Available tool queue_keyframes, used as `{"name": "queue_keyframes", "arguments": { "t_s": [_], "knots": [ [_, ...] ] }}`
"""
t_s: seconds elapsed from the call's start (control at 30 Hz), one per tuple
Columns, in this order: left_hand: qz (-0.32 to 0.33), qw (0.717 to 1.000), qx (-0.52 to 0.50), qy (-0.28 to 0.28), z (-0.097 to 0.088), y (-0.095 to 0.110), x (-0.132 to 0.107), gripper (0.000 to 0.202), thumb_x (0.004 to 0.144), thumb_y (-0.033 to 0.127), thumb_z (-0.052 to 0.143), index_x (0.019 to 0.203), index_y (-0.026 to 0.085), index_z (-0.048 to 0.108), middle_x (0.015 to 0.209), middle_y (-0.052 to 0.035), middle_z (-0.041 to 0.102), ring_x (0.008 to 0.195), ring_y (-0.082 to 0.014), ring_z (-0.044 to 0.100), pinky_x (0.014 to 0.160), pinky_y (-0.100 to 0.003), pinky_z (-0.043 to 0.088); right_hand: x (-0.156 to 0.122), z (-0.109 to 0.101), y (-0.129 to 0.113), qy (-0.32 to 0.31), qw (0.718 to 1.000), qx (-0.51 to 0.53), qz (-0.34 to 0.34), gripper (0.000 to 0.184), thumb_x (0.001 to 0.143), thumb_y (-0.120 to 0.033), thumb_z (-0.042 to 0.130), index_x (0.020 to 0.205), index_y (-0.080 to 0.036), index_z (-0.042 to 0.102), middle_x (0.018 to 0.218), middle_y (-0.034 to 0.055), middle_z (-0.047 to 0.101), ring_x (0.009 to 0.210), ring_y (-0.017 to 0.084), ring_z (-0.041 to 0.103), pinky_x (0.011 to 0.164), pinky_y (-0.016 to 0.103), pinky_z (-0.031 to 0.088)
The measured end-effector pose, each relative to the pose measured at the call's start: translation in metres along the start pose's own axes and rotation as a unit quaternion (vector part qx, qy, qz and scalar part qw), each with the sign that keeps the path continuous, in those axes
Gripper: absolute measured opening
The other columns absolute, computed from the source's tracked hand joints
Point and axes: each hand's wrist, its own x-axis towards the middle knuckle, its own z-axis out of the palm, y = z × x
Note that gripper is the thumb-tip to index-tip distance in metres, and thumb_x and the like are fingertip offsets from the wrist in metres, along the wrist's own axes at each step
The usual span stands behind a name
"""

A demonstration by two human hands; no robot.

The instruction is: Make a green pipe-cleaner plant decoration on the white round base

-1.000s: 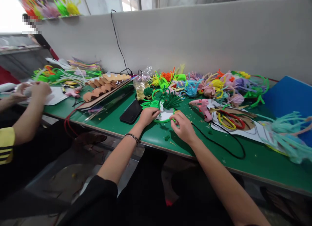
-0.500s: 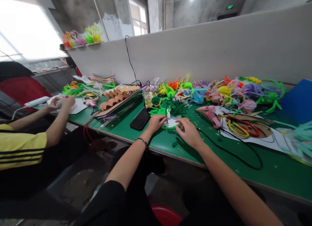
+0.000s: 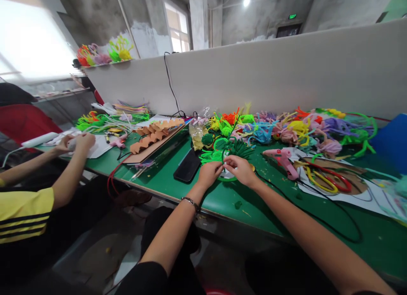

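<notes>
My left hand (image 3: 208, 173) and my right hand (image 3: 241, 169) meet over the green table (image 3: 222, 199), fingers pinched together on a green pipe cleaner piece (image 3: 222, 156). A green hoop (image 3: 228, 178) lies flat on the table just under the hands. Dark green pipe cleaner tufts (image 3: 239, 148) sit right behind my fingers. A black phone (image 3: 187, 166) lies left of my left hand. A pink glue gun (image 3: 284, 161) rests to the right, its black cord (image 3: 333, 218) looping toward me.
A heap of coloured pipe cleaner flowers (image 3: 292, 127) runs along the grey partition (image 3: 270, 70). Red and yellow scissors (image 3: 324, 180) lie on paper at the right. Brown cut-out shapes (image 3: 152, 134) sit at the left. Another person's hands (image 3: 76, 141) work at the far left.
My hands have come together and lifted slightly off the hoop, now pinching the green piece between them. The view has tilted upward.
</notes>
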Motion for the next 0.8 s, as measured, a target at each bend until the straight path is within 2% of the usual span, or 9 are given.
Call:
{"name": "queue_keyframes", "arguments": {
  "t_s": [0.3,0.4,0.47,0.53,0.6,0.67,0.73,0.8],
  "knots": [
    [-0.01,0.999,-0.016,-0.038,-0.001,0.0,0.005,0.019,0.079,0.022,0.05,0.07,0.015,0.065,0.072,-0.0061,0.067,0.063,-0.015,0.058,0.053,-0.022,0.034,0.002,0.006,0.005,0.02,1.0,0.008,-0.017,0.014,0.072,-0.03,0.05,0.063,-0.019,0.049,0.06,0.0,0.048,0.054,0.012,0.045,0.051,0.024,0.037],
    [-0.008,0.999,-0.031,-0.039,-0.016,-0.008,-0.003,0.019,0.078,0.028,0.051,0.08,0.018,0.066,0.082,-0.0049,0.069,0.07,-0.0151,0.06,0.06,-0.022,0.04,0.001,0.006,0.007,0.017,1.0,0.008,-0.019,0.02,0.074,-0.031,0.047,0.058,-0.019,0.047,0.058,0.0002,0.047,0.054,0.012,0.045,0.052,0.024,0.036],
    [-0.031,0.999,-0.037,-0.003,-0.035,-0.025,-0.015,0.024,0.079,0.031,0.048,0.086,0.017,0.065,0.09,-0.007,0.067,0.081,-0.017,0.06,0.071,-0.025,0.042,0.001,0.005,0.009,0.016,1.0,0.006,-0.019,0.022,0.075,-0.031,0.047,0.057,-0.019,0.047,0.058,0.0002,0.047,0.054,0.012,0.045,0.052,0.024,0.036],
    [-0.103,0.989,-0.088,0.054,-0.058,-0.052,-0.029,0.03,0.078,0.036,0.047,0.089,0.015,0.064,0.086,-0.0071,0.067,0.077,-0.016,0.06,0.071,-0.026,0.044,0.0,0.006,0.01,0.021,1.0,0.002,-0.016,0.022,0.076,-0.031,0.047,0.058,-0.019,0.047,0.058,0.0001,0.047,0.053,0.011,0.044,0.051,0.023,0.035],
    [-0.156,0.98,-0.118,0.035,-0.078,-0.082,-0.043,0.044,0.075,0.045,0.044,0.1,0.013,0.059,0.085,-0.0074,0.065,0.077,-0.0166,0.06,0.069,-0.027,0.047,0.0,0.006,0.011,0.033,0.999,-0.001,-0.013,0.021,0.076,-0.031,0.046,0.058,-0.019,0.047,0.057,-0.0002,0.046,0.052,0.011,0.042,0.05,0.023,0.034],
    [-0.172,0.98,-0.102,-0.004,-0.09,-0.106,-0.051,0.054,0.068,0.052,0.046,0.103,0.012,0.057,0.098,-0.0097,0.062,0.09,-0.0198,0.058,0.077,-0.031,0.047,0.0,0.007,0.012,0.042,0.999,-0.002,-0.013,0.022,0.076,-0.031,0.046,0.058,-0.019,0.046,0.056,-0.0006,0.045,0.051,0.011,0.041,0.049,0.023,0.033],
    [-0.175,0.98,-0.09,-0.017,-0.095,-0.118,-0.054,0.059,0.062,0.054,0.051,0.104,0.012,0.056,0.109,-0.0124,0.057,0.102,-0.0237,0.052,0.087,-0.036,0.042,-0.001,0.007,0.011,0.045,0.999,-0.001,-0.017,0.023,0.076,-0.031,0.047,0.057,-0.019,0.045,0.056,-0.0008,0.044,0.052,0.011,0.041,0.049,0.023,0.033],
    [-0.18,0.981,-0.051,-0.043,-0.094,-0.119,-0.051,0.063,0.06,0.052,0.053,0.109,0.012,0.054,0.119,-0.014,0.051,0.113,-0.0268,0.044,0.096,-0.039,0.033,-0.001,0.007,0.009,0.044,0.999,-0.003,-0.021,0.023,0.076,-0.031,0.047,0.056,-0.019,0.044,0.056,-0.0009,0.043,0.052,0.011,0.041,0.05,0.023,0.033]
  ]
}}
